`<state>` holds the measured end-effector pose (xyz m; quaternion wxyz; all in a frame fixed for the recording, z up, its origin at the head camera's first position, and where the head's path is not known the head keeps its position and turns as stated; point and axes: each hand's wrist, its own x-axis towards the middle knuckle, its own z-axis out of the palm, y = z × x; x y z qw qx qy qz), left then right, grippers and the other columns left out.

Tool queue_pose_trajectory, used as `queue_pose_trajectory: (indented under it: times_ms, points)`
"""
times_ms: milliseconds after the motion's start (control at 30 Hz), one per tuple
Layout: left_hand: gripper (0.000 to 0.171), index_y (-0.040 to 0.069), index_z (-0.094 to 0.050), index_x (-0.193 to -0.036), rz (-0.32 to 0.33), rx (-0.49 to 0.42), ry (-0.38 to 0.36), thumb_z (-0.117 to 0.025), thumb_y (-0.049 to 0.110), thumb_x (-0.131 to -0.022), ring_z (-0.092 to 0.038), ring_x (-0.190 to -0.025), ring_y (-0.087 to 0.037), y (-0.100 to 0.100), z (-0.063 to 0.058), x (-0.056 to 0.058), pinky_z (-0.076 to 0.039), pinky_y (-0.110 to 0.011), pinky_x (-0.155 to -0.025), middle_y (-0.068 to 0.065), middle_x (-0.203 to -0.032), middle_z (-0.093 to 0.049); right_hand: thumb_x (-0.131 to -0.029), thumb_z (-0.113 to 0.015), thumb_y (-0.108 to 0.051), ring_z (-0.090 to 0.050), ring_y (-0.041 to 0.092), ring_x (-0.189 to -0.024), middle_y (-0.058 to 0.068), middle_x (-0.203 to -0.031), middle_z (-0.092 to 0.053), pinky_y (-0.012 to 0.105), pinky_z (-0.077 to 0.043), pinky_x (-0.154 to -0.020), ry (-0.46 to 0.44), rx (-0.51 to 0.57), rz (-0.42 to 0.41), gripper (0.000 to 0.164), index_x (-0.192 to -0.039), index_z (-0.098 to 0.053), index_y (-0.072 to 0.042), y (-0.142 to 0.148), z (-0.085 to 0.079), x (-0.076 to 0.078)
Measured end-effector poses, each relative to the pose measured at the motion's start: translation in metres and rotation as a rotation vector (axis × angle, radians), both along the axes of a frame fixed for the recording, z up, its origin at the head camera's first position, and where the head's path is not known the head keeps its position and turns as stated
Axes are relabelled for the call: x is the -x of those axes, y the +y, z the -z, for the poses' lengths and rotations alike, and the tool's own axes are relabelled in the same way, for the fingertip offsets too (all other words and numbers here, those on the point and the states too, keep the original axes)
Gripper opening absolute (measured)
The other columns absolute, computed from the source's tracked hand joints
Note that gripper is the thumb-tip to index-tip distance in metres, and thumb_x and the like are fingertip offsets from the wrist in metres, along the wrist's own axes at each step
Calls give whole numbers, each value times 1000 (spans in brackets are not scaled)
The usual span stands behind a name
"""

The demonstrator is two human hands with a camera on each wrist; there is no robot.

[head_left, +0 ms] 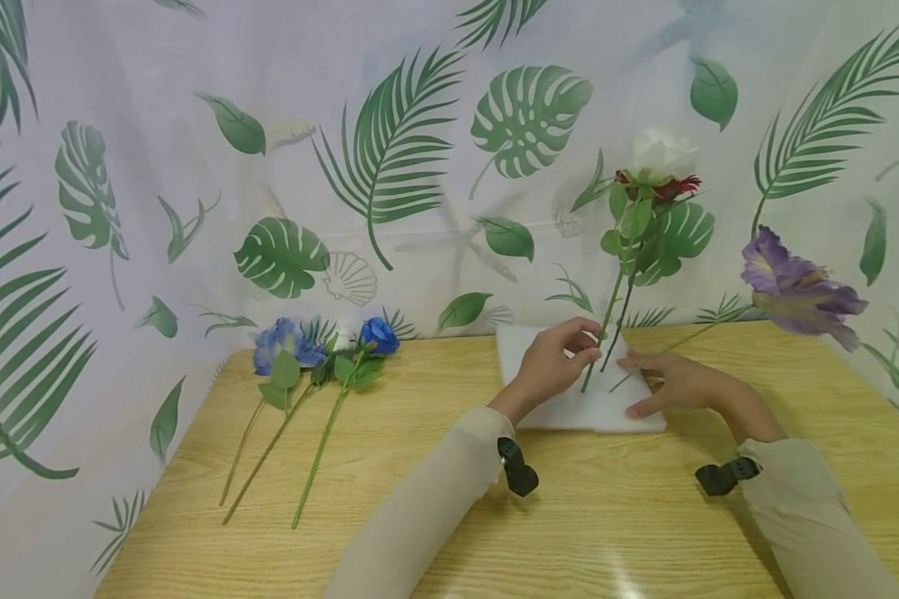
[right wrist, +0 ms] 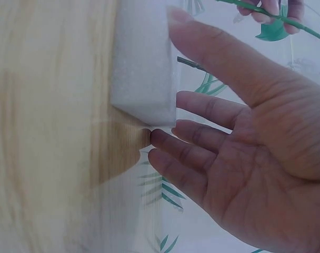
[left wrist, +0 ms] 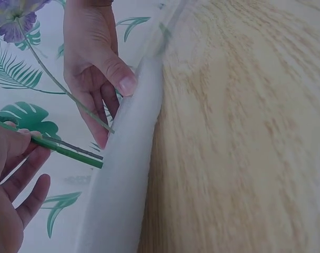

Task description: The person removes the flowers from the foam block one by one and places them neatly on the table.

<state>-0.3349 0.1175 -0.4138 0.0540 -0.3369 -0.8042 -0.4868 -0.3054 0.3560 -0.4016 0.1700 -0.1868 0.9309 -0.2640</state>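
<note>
A white foam block (head_left: 569, 412) lies on the table, with several stems standing in it. My left hand (head_left: 550, 362) pinches the thick green stem (left wrist: 70, 152) of a white rose (head_left: 663, 154) between thumb and fingers, low down near the foam. Behind that rose shows a red flower (head_left: 677, 187) on a thinner dark stem. A purple flower (head_left: 805, 287) leans far to the right, its thin stem (left wrist: 55, 81) rising from the foam. My right hand (head_left: 682, 387) rests at the block's right edge, thumb on top of the foam and fingers extended along its side.
On the table's left side lie a pale blue flower (head_left: 280, 345), a blue rose (head_left: 379, 334) and a partly hidden white flower (head_left: 343, 334), stems toward me. A leaf-patterned cloth (head_left: 419, 166) hangs behind the wooden table (head_left: 419, 466).
</note>
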Motion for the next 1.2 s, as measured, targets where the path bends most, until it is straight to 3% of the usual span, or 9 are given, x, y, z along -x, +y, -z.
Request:
queue_pose_trajectory:
  times_ms: [233, 400, 533, 833, 1200]
  points:
    - [22, 10, -69, -118, -21, -100, 14, -71, 10, -96, -72, -86, -12, -1, -4, 3, -51, -14, -77, -9, -98, -77, -86, -84, -32, -35, 58, -141, 41, -158, -19, 64, -40, -110, -12, 19, -5, 94, -153, -34, 10, 1, 1, 1]
    - [23, 6, -68, -119, -3, -195, 12, -71, 10, -96, -72, -86, -14, -3, -16, 5, -53, -14, -80, -13, -99, -76, -86, -83, -32, -31, 58, -143, 42, -159, -15, 63, -41, -110, -38, 55, -7, 96, -154, -31, 11, 1, 2, 3]
    - [24, 4, -68, -119, 12, -221, 12, -71, 10, -96, -73, -88, -19, -9, -27, 3, -55, -17, -81, -15, -101, -76, -85, -84, -33, -30, 59, -143, 42, -159, -17, 64, -40, -110, -33, 41, -4, 97, -154, -31, 10, 1, 3, 4]
    - [26, 5, -71, -121, 17, -210, 9, -72, 12, -96, -71, -88, -19, -38, -40, -4, -55, -18, -78, -15, -101, -76, -84, -85, -32, -30, 58, -143, 42, -158, -16, 64, -38, -112, -31, 49, -4, 97, -153, -32, 12, 0, 5, 5]
    - [24, 3, -73, -119, -29, -144, 5, -71, 12, -97, -72, -93, -22, -96, -39, -6, -56, -18, -79, -14, -103, -77, -83, -86, -32, -31, 59, -142, 43, -158, -17, 64, -39, -111, -7, 35, -13, 96, -152, -34, 11, 5, 7, 6]
